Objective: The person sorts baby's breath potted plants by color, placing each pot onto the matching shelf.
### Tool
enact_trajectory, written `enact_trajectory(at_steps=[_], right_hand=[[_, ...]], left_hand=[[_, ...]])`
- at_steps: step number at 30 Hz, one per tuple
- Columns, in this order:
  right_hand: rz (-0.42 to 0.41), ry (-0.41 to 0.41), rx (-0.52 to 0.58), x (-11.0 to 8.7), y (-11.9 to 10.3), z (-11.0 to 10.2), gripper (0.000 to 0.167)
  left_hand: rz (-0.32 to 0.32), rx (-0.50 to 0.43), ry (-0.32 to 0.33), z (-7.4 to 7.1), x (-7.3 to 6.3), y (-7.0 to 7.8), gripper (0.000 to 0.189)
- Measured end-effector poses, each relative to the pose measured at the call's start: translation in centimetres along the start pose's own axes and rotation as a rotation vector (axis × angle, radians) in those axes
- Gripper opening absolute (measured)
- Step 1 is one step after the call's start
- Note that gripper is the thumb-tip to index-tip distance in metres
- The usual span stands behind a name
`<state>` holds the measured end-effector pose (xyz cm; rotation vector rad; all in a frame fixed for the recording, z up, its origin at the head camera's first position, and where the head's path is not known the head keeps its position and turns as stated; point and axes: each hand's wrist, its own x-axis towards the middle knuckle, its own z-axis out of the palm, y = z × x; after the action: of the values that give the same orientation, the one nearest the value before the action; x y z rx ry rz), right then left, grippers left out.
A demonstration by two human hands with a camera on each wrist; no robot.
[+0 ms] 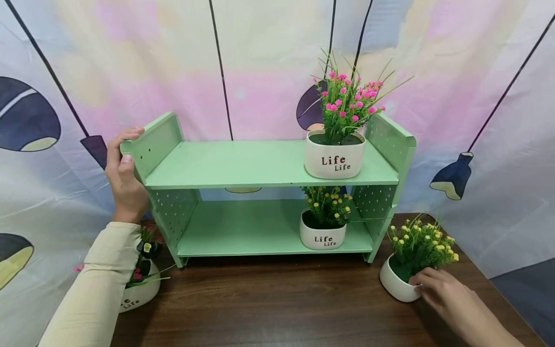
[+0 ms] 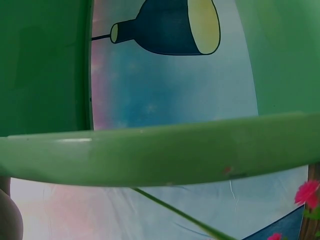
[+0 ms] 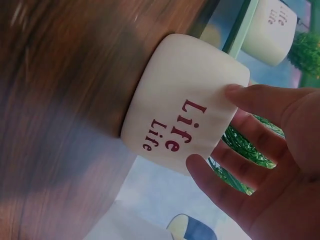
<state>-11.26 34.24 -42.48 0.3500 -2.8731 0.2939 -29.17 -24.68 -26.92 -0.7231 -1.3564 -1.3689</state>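
A light green two-tier shelf (image 1: 234,166) stands on a wooden table. My left hand (image 1: 125,176) grips the top of its left side panel, thumb on the front edge and fingers over the top. At the shelf's right, my right hand (image 1: 444,291) holds the rim of a white flowerpot (image 1: 399,282) with yellow flowers (image 1: 422,241). In the right wrist view the thumb presses the lettered front of this pot (image 3: 175,105), while other fingers reach behind the rim among the leaves. The left wrist view shows a green shelf edge (image 2: 160,155) up close.
A white pot with pink flowers (image 1: 334,156) sits on the upper board's right part. Below it, another pot with yellow flowers (image 1: 323,233) stands on the lower board. A further pot (image 1: 145,291) is on the table at left, partly behind my left forearm. Patterned cloth (image 1: 260,62) hangs behind.
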Motion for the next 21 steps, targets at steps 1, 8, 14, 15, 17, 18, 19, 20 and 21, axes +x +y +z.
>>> enact_trajectory(at_steps=[1,8,14,15,17,18,19,20,21], right_hand=[[0.001,-0.01,0.001,-0.1,-0.1,0.0,0.03],[-0.157,0.081,-0.024,-0.9,-0.2,0.9,0.041],[-0.384,0.184,0.026,-1.1,0.3,1.7,0.056],[-0.404,0.187,0.034,-1.1,0.2,1.8,0.058],[-0.44,0.193,0.056,-1.1,0.0,2.1,0.06],[-0.456,0.197,0.069,-1.1,-0.1,2.2,0.057],[-0.467,0.206,0.078,-1.0,-0.3,2.3,0.052],[-0.481,0.216,0.093,-1.0,-0.4,2.4,0.042],[-0.493,0.227,0.107,-1.0,-0.6,2.5,0.03]], left_hand=[[0.0,-0.002,0.0,0.0,0.0,0.0,0.045],[0.007,0.001,0.021,0.2,0.1,0.0,0.045],[0.014,0.013,0.028,0.1,0.1,-0.1,0.045],[0.015,0.019,0.027,0.1,0.1,-0.1,0.046],[0.016,0.029,0.024,0.1,0.1,-0.2,0.046],[0.015,0.028,0.023,0.1,0.1,-0.2,0.046],[0.015,0.029,0.023,0.2,0.1,-0.1,0.046],[0.015,0.028,0.023,0.2,0.1,-0.1,0.046],[0.015,0.029,0.023,0.2,0.1,-0.1,0.046]])
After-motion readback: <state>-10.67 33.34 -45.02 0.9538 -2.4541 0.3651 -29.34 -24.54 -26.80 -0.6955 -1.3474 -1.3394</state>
